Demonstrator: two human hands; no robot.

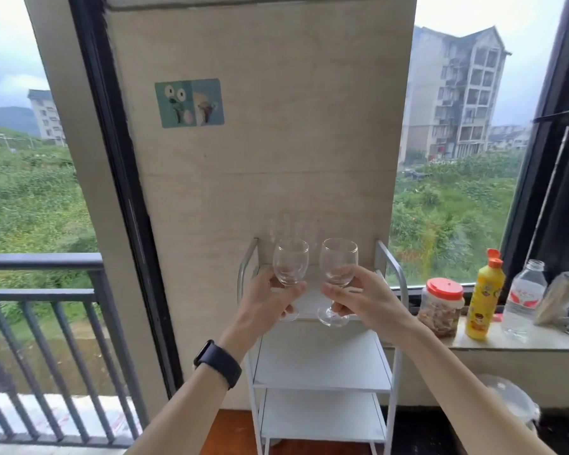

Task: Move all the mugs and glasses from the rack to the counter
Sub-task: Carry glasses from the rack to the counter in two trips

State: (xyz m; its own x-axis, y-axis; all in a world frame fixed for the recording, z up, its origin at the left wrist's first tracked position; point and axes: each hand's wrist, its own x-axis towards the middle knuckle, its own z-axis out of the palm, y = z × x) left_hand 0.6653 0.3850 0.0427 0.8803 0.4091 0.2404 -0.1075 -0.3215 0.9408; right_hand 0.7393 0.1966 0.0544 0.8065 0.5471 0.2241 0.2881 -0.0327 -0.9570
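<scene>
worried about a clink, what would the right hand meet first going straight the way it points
Likely the left hand and its wine glass, nearly touching the right hand; depth is unclear, so it might instead reach the wall panel.

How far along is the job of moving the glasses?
Done: nothing yet; no glass stands on the counter by the jar. In hand: the left hand grips the left glass and the right hand the right glass, at the rack's top shelf. Left: carry both to the counter. Faint shapes behind may be more glasses; I cannot tell.
</scene>
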